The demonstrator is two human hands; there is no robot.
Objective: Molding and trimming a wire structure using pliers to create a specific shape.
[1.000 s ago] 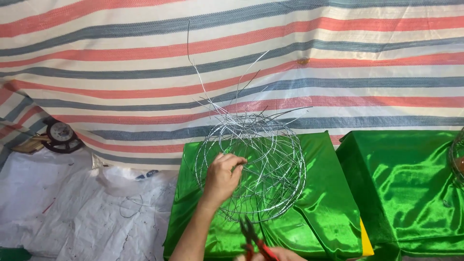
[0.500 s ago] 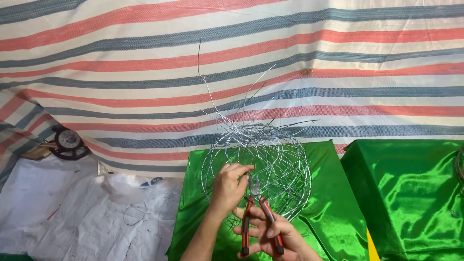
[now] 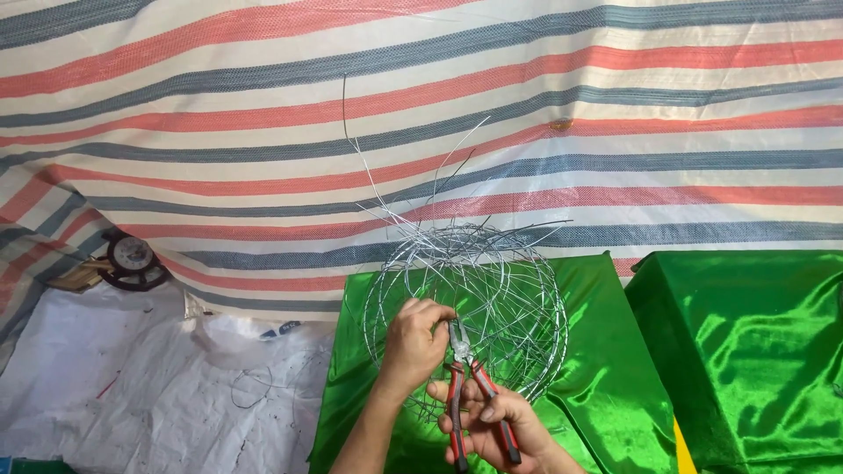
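Note:
A round ball of tangled silver wire stands on a shiny green cloth, with several loose wire ends sticking up from its top. My left hand grips the wire on the ball's near left side. My right hand holds red-handled pliers, whose dark jaws touch the wire right beside my left fingers.
A second green satin-covered block sits to the right. A striped red, blue and cream tarp hangs behind. White sheeting lies at lower left, with a small dark round clock near the tarp's edge.
My right hand has brought the pliers up from the lower edge to the wire by my left fingers. My left hand has stayed on the ball.

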